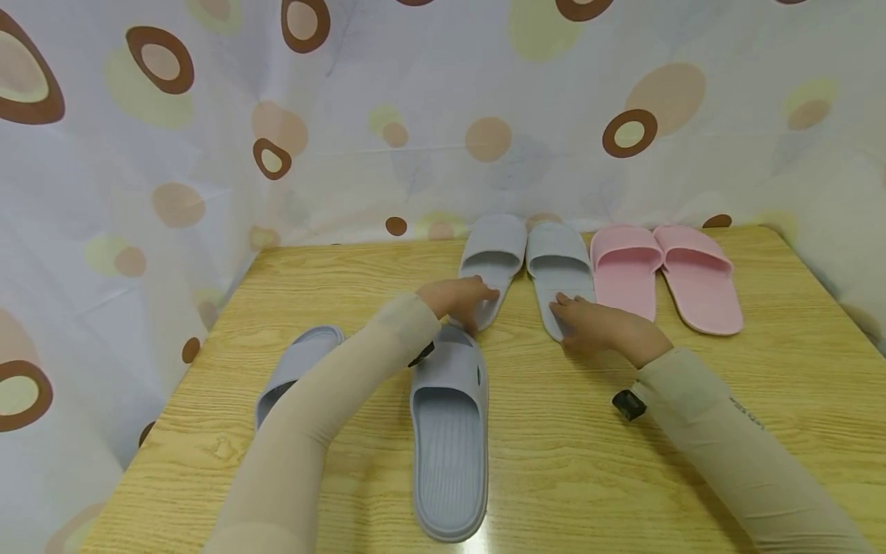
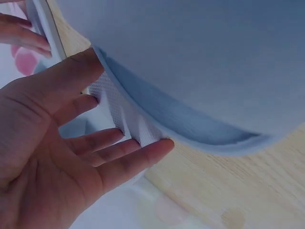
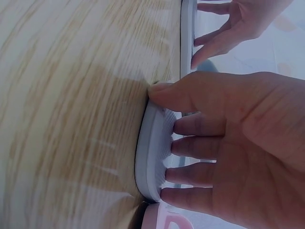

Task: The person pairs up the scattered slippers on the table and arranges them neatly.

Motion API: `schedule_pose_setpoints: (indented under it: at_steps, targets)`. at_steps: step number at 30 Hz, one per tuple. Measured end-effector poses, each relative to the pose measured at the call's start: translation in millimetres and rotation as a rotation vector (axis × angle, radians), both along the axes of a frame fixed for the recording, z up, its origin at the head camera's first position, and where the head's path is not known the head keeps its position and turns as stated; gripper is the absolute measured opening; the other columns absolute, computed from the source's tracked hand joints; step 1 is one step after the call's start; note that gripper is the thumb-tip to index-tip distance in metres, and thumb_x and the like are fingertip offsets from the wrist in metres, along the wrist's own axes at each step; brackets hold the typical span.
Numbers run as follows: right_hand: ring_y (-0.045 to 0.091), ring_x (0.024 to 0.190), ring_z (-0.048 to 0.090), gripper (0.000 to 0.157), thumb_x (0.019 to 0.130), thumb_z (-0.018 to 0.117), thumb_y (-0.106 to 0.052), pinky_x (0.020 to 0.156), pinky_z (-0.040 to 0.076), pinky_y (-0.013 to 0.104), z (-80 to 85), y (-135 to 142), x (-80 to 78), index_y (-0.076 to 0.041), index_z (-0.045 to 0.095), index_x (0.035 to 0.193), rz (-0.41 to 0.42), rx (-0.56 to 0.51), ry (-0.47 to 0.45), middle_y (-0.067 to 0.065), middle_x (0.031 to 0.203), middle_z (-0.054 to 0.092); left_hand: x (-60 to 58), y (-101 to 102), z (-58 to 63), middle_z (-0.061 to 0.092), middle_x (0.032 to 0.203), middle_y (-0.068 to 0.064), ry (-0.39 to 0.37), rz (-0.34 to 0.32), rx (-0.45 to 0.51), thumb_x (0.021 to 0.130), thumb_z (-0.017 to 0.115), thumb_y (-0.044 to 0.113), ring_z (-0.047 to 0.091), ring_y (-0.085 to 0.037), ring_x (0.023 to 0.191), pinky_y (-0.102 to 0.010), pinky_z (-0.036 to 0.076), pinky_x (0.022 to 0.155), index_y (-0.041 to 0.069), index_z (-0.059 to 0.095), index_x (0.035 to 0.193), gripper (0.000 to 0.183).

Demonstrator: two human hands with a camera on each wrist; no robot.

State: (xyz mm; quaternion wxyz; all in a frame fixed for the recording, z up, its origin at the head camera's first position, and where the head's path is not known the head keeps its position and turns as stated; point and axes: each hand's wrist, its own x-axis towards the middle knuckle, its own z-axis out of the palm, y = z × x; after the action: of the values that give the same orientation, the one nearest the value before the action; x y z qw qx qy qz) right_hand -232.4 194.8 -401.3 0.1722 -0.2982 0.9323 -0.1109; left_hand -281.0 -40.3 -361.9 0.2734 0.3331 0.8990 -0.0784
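Observation:
Two light grey slippers stand side by side at the back of the table, toes toward the curtain. My left hand (image 1: 457, 298) is at the heel end of the left grey slipper (image 1: 494, 238); in the left wrist view its extended fingers (image 2: 126, 160) touch the textured insole. At the heel of the right grey slipper (image 1: 559, 245) rests my right hand (image 1: 598, 327). The right wrist view shows the thumb on that slipper's rim (image 3: 148, 148) and straight fingers (image 3: 195, 145) with their tips on the insole. Just below my left hand lies a bluish-grey slipper (image 1: 450, 454).
A pair of pink slippers (image 1: 702, 288) stands right of the grey pair, its left one against the right grey slipper. Another bluish-grey slipper (image 1: 304, 358) lies at the left, partly behind my left sleeve. A patterned curtain (image 1: 429, 92) hangs behind the wooden table (image 1: 554, 477).

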Motion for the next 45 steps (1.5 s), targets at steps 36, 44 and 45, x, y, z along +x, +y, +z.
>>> schedule_pose_setpoints:
  at_steps: [36,44,45]
  targets:
    - [0.062,0.124,0.031,0.058,0.091,0.063,-0.007,0.103,0.032,0.061,21.1,-15.0,24.8,0.021,0.037,0.135,0.026,0.042,0.058,0.044,0.141,0.026,23.5,20.9,4.5,0.020,0.158,-0.013,0.011,-0.090,-0.176,0.090,0.068,0.035,0.024,-0.032,0.143,-0.041,0.027,0.113,0.020,0.015,0.156,0.086]
    - [0.061,0.126,0.030,0.058,0.091,0.063,-0.008,0.103,0.030,0.062,24.2,-12.4,27.4,0.020,0.037,0.136,0.022,0.020,0.045,0.043,0.142,0.026,25.5,20.3,5.4,0.019,0.159,-0.013,-0.002,-0.081,-0.147,0.090,0.069,0.034,0.021,-0.033,0.144,-0.042,0.025,0.114,0.021,0.015,0.156,0.086]
    - [0.061,0.126,0.029,0.058,0.091,0.063,-0.007,0.103,0.030,0.062,24.1,-12.1,27.1,0.020,0.037,0.136,0.021,0.017,0.044,0.043,0.142,0.026,25.5,19.7,5.4,0.020,0.159,-0.012,-0.003,-0.079,-0.141,0.090,0.069,0.034,0.020,-0.032,0.144,-0.043,0.025,0.114,0.021,0.016,0.156,0.086]
